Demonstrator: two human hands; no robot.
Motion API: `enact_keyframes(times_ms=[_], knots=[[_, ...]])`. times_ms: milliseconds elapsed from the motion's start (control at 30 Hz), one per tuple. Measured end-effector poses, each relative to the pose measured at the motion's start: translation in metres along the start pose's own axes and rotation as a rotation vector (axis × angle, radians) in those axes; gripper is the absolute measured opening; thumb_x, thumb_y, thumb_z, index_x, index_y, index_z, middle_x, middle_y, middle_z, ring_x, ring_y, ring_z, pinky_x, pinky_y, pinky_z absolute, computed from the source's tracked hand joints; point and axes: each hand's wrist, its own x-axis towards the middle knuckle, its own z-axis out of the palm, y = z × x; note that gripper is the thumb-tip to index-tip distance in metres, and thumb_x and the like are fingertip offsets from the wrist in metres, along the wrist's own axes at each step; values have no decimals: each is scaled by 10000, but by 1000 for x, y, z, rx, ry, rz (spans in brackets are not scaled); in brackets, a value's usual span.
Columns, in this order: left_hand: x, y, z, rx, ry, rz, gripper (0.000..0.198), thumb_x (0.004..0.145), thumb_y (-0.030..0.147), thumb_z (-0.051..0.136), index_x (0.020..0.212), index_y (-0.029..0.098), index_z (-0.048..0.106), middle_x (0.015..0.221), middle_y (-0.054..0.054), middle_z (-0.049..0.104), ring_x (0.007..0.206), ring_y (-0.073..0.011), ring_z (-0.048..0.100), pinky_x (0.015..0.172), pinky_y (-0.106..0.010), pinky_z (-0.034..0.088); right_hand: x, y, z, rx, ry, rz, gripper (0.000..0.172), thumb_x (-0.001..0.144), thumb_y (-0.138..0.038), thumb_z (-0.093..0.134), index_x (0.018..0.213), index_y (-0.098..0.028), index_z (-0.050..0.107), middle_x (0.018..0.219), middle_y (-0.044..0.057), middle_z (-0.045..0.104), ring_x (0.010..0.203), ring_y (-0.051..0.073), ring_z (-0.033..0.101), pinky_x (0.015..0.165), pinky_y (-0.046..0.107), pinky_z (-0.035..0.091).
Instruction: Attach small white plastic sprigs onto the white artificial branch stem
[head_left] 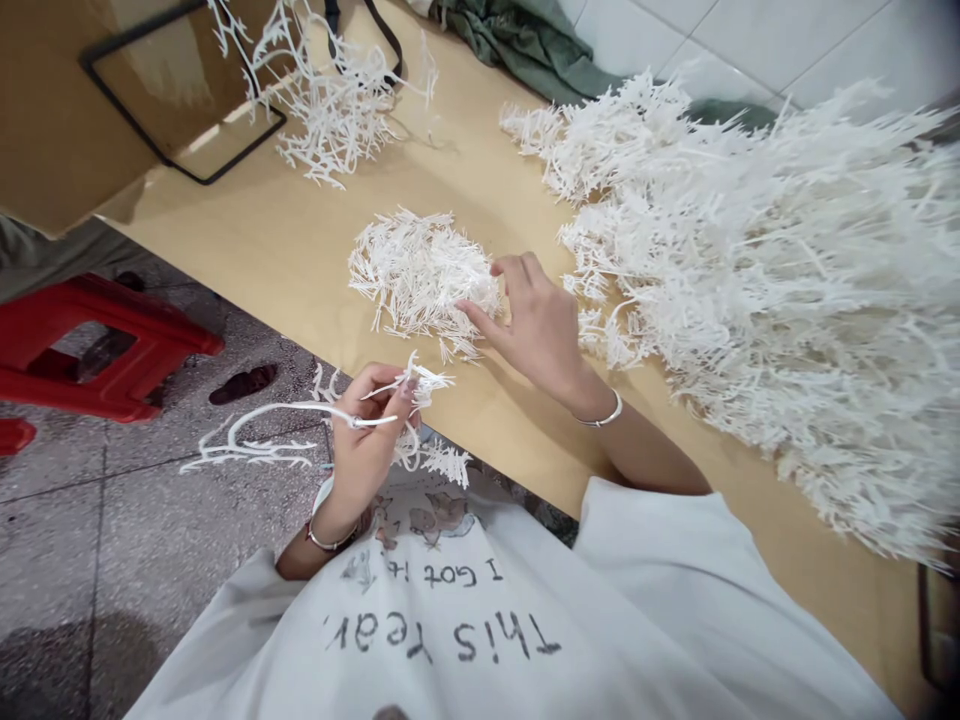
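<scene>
In my left hand, near the table's front edge, is a white branched plastic sprig, pinched between thumb and fingers. Its long curved stem trails out to the left, and a tuft of short tips pokes out beyond the fingertips. My right hand reaches over the right side of a small pile of white sprig pieces. Its thumb and forefinger are apart at the pile's edge, with nothing visibly held between them. Whether the fingertips touch the pile I cannot tell.
A big heap of white sprigs covers the table's right side. Looser branched sprigs lie at the back left, beside a black metal frame. Dark green cloth lies along the back. A red stool stands on the floor.
</scene>
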Motion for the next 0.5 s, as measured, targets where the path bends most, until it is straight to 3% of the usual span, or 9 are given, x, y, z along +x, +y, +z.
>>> enact_keyframes(times_ms=[100,233,367,500], knots=[[1,0,0,35,40,46,87,796,273,665,775,194,634,519,49,557,446,-58,492,423,-157,356,-6,-10,-8,269,-4,-90,459,881,-588,431,950,-147,534,864,67,568,694,135,522,572,251,359],[1,-1,0,96,41,119,53,802,244,658,799,191,653,563,40,591,470,-56,521,441,-151,387,-24,-34,-18,642,-171,-285,503,795,-652,518,815,-149,515,694,-10,500,601,89,466,570,225,374],[-1,-4,1,156,22,188,89,805,267,654,797,180,640,569,36,601,470,-64,531,447,-159,402,-36,-51,-21,675,-260,-264,318,907,-432,493,790,-139,525,662,-20,478,581,72,431,551,209,333],[-2,-6,-1,108,-48,88,99,824,289,631,811,192,615,530,46,577,445,-66,511,423,-160,378,-34,-51,-22,880,-422,-209,315,965,-286,390,731,-133,535,626,-29,455,553,56,379,551,200,312]])
